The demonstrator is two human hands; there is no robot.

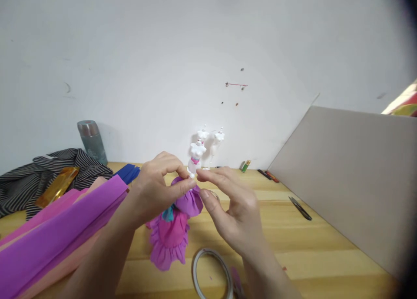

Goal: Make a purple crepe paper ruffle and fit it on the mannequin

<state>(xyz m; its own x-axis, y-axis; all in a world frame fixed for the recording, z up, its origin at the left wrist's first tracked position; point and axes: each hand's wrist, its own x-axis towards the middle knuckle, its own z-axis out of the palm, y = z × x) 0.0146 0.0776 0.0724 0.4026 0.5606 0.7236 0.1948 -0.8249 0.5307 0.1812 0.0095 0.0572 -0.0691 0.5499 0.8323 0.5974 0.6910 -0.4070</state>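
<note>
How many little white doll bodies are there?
3. One doll body is pinched in the left hand, right hand beside it. Two more stand behind by the wall: left one, right one. Hands could hide others.

Reaching up from the lower edge with both bare forearms. Pinching thumb against forefinger in the left grip (156,187), curling the remaining fingers. Stretching the fingers of the right grip (235,208) toward that pinch, turning the palm leftward.
</note>
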